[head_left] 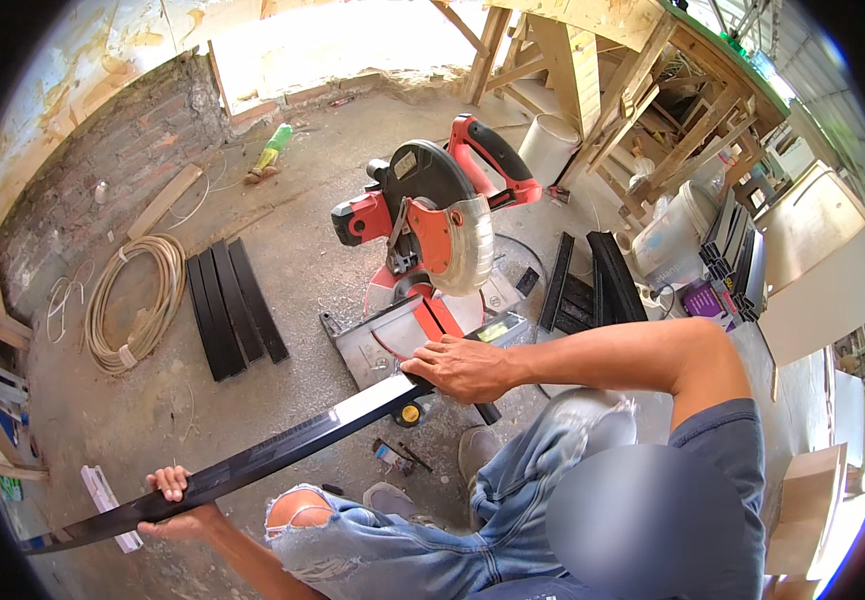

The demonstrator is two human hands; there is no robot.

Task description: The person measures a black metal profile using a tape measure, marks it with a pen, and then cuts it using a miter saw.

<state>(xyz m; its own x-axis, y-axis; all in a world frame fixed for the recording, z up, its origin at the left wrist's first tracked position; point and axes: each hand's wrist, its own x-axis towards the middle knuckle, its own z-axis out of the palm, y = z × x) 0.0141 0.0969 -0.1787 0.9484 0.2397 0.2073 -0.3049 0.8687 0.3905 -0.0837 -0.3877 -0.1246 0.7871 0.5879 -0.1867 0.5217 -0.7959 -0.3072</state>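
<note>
A long black metal profile (pixel 282 442) slants from the lower left up to the front of a red and black mitre saw (pixel 430 175). Its far end lies beside the saw's grey metal base (pixel 357 352). My left hand (pixel 178 507) is wrapped round the profile near its lower left end, thumb below and fingers over the top. My right hand (pixel 464 368) closes over the other end, right at the front of the saw base. The saw head stands raised, with its clear blade guard (pixel 472 245) down. My right palm and fingertips are partly hidden.
Several cut black strips (pixel 234 308) lie left of the saw, near a coiled pale hose (pixel 134 300). More black pieces (pixel 602 285), a white bucket (pixel 670 240) and stacked profiles (pixel 734 250) stand to the right. A green-topped brush-like item (pixel 270 155) lies farther back.
</note>
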